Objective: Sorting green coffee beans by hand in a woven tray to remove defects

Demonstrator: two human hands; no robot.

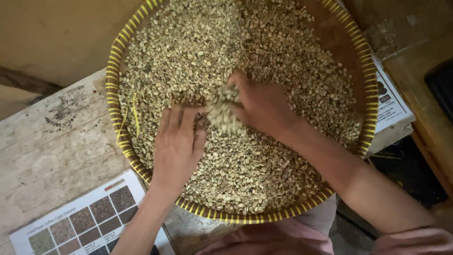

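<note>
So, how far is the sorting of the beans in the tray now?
Done: the beans lie spread over the tray, with a bare patch at the upper right. In hand: the left hand lies flat on them, and the right hand stirs a blurred clump at the centre. Left: no separate pile shows, so how much remains cannot be told.

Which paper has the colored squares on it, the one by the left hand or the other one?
The paper chart at the bottom left, near the left hand. The other sheet peeks from under the tray's right side.
</note>
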